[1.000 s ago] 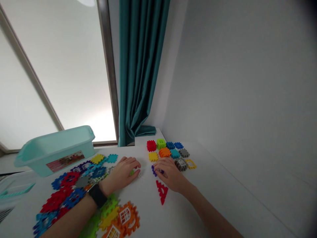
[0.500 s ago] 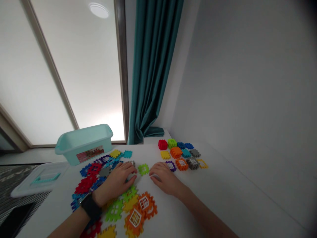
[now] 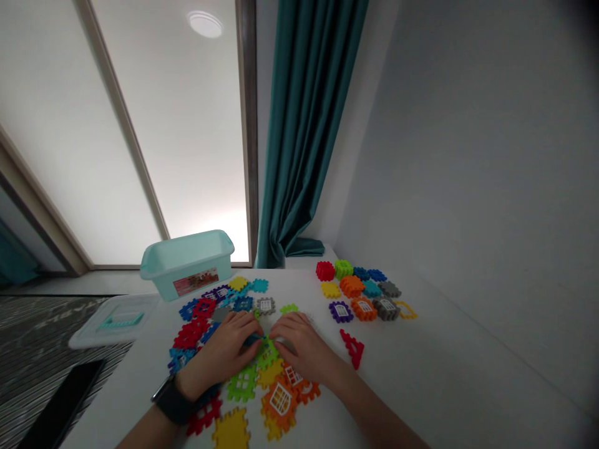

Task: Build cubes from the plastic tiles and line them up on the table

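Observation:
My left hand (image 3: 231, 343), with a dark watch on its wrist, is bent over the pile of notched plastic building pieces. Its fingertips almost meet those of my right hand (image 3: 302, 343) above a light green piece (image 3: 267, 354). The fingers of both hands are curled, and what is pinched between them is mostly hidden. Another green piece (image 3: 289, 308) lies just beyond my right fingers. Nearer to me are a green window piece (image 3: 243, 383), orange window pieces (image 3: 279, 399) and a yellow piece (image 3: 231, 429). To the right lies a red triangular piece (image 3: 353, 349).
Sorted stacks, including orange pieces (image 3: 352, 286) and red pieces (image 3: 325, 270), stand at the back right. A mint tub (image 3: 187, 265) is at the back left, with a clear lid (image 3: 115, 319) beside it. A dark phone-like slab (image 3: 63, 402) lies at the lower left.
My hands have drawn closer together and come nearer to me, over the green pieces. The red triangular piece has come into sight beside my right forearm. The whole view has shifted slightly.

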`<state>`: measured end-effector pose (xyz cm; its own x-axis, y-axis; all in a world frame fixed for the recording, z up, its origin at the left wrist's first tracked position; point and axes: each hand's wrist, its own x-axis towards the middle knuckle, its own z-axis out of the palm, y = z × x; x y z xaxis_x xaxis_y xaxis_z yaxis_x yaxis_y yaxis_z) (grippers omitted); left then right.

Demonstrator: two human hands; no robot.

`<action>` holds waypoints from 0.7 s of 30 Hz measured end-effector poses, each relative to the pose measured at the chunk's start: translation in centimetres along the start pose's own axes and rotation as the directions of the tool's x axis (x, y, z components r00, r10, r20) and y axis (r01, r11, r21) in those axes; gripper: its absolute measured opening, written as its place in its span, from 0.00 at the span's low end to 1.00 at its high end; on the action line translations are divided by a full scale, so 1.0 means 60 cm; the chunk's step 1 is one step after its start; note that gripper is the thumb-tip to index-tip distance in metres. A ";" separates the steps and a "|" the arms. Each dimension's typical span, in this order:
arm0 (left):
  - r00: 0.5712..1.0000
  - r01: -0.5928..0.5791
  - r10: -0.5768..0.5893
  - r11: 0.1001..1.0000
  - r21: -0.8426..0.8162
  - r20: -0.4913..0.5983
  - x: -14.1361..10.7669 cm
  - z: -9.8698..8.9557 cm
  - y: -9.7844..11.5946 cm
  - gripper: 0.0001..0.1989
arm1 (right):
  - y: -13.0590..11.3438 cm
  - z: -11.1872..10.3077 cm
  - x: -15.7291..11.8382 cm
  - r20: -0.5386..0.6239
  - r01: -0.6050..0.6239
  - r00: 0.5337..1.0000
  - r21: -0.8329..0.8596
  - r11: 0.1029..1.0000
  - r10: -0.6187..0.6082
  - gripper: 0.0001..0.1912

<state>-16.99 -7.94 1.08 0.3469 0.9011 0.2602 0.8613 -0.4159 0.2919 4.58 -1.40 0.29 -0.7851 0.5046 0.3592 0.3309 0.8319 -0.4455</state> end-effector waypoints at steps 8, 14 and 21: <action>0.995 -0.056 0.054 0.998 0.015 0.083 -0.001 -0.005 0.010 0.11 | 0.014 0.009 -0.031 -0.079 0.022 0.997 0.041 0.999 -0.019 0.12; 0.990 -0.063 0.065 0.998 -0.016 0.123 -0.002 -0.005 0.008 0.21 | 0.013 0.010 -0.030 -0.031 0.009 0.999 0.057 0.998 -0.008 0.13; 0.992 -0.041 0.048 0.997 -0.069 0.116 -0.002 0.000 0.012 0.16 | 0.015 0.012 -0.032 0.015 -0.021 1.000 0.078 0.997 0.020 0.12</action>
<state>-16.44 -8.32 1.28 0.4288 0.8880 0.1658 0.8189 -0.4596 0.3438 6.00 -1.78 -1.38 -0.7862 0.5173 0.3381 0.3053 0.8008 -0.5153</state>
